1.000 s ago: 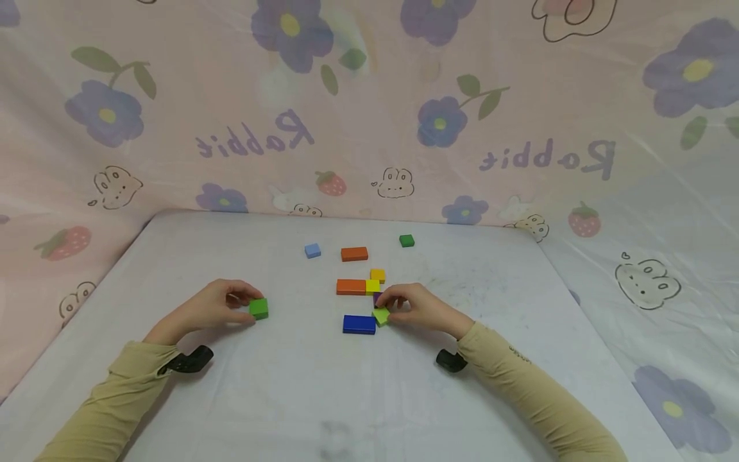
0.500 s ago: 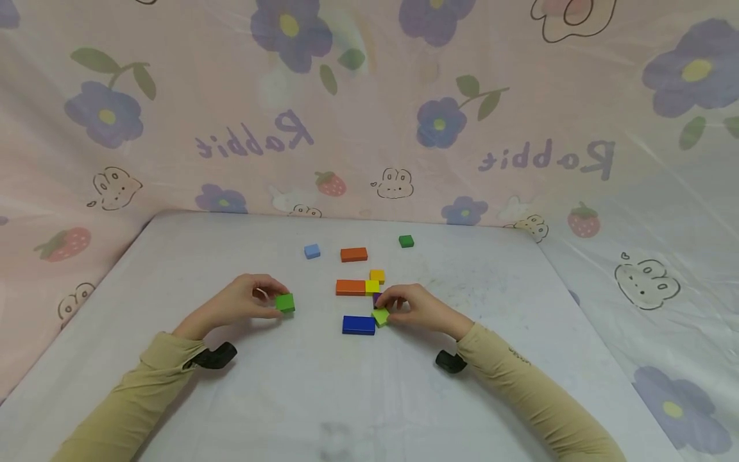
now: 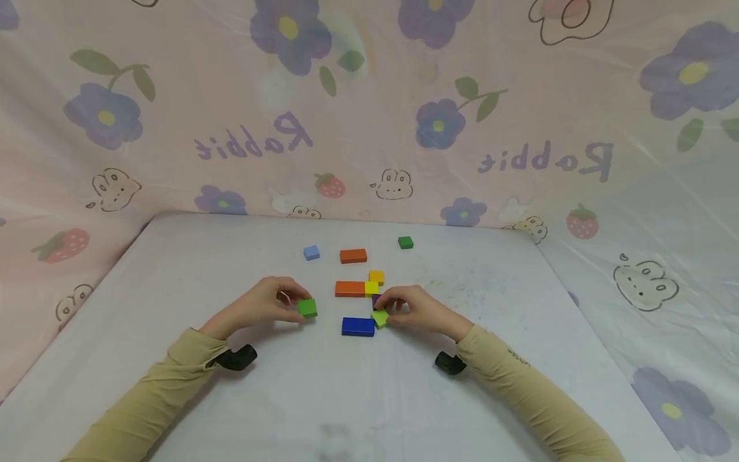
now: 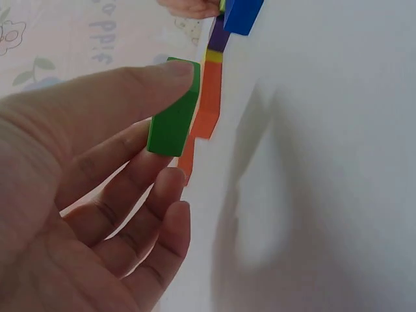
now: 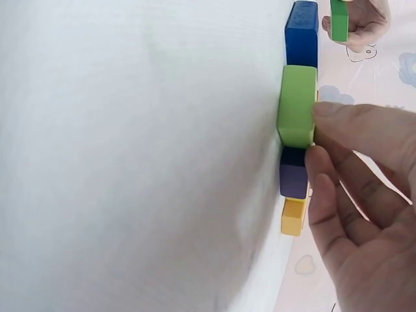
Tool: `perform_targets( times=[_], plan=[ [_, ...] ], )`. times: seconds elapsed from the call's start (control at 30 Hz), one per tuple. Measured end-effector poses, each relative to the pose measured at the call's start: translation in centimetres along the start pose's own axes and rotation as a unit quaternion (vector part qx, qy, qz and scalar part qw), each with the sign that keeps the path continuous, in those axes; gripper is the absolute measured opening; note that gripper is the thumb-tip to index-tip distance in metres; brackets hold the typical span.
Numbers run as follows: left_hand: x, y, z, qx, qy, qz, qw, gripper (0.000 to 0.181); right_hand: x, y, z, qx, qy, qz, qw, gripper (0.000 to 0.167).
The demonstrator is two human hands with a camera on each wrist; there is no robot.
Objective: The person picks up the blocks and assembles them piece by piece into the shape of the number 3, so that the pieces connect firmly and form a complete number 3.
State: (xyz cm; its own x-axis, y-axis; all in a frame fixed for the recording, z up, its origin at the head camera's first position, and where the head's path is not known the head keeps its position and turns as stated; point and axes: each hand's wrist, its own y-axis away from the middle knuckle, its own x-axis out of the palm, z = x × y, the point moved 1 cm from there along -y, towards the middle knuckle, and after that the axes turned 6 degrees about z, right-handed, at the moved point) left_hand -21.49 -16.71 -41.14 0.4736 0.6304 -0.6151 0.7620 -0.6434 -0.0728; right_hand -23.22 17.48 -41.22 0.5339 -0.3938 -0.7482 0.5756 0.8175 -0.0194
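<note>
My left hand [image 3: 267, 303] pinches a green block [image 3: 308, 308] between thumb and fingers. In the left wrist view that green block [image 4: 174, 110] appears held off the table. On the right, my right hand [image 3: 420, 309] holds a lime-green block [image 3: 379, 318] by thumb and fingertips. This lime block [image 5: 297, 107] lies at a slant beside the right end of a dark blue block [image 3: 358, 326]. Just behind it is a purple block [image 3: 376, 299], partly covered by my right fingers. An orange block [image 3: 349, 289] and a yellow block [image 3: 371, 289] lie end to end behind these.
An amber block [image 3: 376, 277] sits behind the yellow one. Farther back on the white table [image 3: 231, 250] lie a light blue block [image 3: 312, 252], a red-orange block [image 3: 353, 256] and a dark green block [image 3: 406, 242]. A patterned curtain [image 3: 346, 128] rises behind.
My left hand has moved right with the green block, closer to the blocks in the middle. My right hand and the lime block have stayed nearly still.
</note>
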Motion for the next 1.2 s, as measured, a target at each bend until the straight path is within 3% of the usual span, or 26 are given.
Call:
perform_targets(
  times=[0.23,0.5,0.87,1.2],
  plan=[
    [1.0,-0.8,-0.3,0.006,0.010,0.007,0.9999,0.037,0.0,0.0,0.0,-0.002,0.011,-0.003,0.9999,0.028],
    [2.1,-1.5,-0.4,-0.008,0.009,0.013,0.9998,0.038,0.1,0.0,-0.2,-0.002,0.010,-0.002,0.9999,0.028],
    [2.8,-2.1,-0.3,-0.001,-0.006,0.015,0.9999,0.038,-0.2,0.0,0.1,-0.004,0.009,0.000,1.0000,0.028],
    [3.4,-2.3,-0.5,0.001,0.008,0.030,0.9995,0.040,-0.1,-0.1,0.1,-0.002,0.007,0.002,1.0000,0.028]
  ],
)
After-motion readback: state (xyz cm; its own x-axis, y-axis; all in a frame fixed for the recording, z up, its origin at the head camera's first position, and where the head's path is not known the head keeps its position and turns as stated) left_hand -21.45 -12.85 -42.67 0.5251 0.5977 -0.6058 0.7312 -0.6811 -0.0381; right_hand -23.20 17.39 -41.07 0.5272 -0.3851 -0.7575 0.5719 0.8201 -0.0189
